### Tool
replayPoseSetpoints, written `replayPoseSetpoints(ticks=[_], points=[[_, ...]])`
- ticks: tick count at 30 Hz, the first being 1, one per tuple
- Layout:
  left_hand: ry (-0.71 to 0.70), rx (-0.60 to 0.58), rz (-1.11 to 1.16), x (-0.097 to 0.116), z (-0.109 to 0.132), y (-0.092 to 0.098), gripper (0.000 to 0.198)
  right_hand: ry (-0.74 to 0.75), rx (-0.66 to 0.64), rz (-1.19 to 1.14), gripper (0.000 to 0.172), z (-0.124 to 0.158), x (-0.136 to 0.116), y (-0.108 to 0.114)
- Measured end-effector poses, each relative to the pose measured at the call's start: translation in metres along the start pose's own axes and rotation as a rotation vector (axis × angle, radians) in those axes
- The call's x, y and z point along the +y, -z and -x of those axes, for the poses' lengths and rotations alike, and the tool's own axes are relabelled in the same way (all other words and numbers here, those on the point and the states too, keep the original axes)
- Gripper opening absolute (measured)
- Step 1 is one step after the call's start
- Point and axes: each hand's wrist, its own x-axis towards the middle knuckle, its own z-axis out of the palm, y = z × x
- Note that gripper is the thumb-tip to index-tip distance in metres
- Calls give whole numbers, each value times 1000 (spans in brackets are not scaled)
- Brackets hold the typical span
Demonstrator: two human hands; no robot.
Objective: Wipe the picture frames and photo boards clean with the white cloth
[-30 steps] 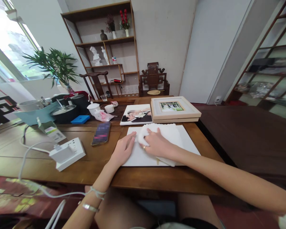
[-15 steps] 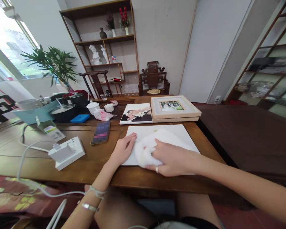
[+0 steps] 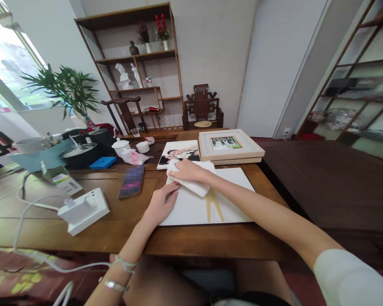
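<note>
My right hand [image 3: 189, 171] is closed on a white cloth [image 3: 196, 187], pressing it against the far left part of a white board [image 3: 181, 208]. Flat on the board's left edge lies my left hand [image 3: 162, 201], fingers stretched forward and holding nothing. Its fingertips are close to the cloth's near edge. Below the cloth shows a tan shape with two legs [image 3: 210, 208] on the board; its upper part is hidden. Just behind the cloth is a photo panel [image 3: 178, 153] of people, partly covered by cloth and hand.
Behind the board, a pale wooden frame [image 3: 231, 158] with a picture sits on the dark wooden table [image 3: 210, 240]. To the left are a phone [image 3: 131, 180], a white power strip [image 3: 87, 212] with cables, a small opened box [image 3: 64, 180], a blue block [image 3: 102, 162] and a white teapot [image 3: 121, 146].
My right hand has moved the cloth from the board's near middle to its far left, uncovering the tan legs. My left hand stays at the left edge. The view has shifted slightly.
</note>
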Motion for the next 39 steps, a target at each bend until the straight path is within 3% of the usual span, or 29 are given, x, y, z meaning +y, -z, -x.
replayPoseSetpoints(ticks=[6,12,16,20,27,34,39], points=[[-4,-7,19,1,0,1,32,-67,12,52,39,15,16,8],[-6,-5,35,2,0,0,32,-201,38,110,39,69,66,28],[-5,-2,40,1,1,-1,32,-311,68,136,43,107,97,30],[0,8,42,0,1,-2,31,-210,129,124,43,132,115,17],[6,13,49,2,0,-1,29,137,178,136,37,132,113,4],[8,7,39,2,0,1,29,223,186,122,35,128,106,5],[10,8,42,3,0,1,29,271,113,57,25,159,81,3]])
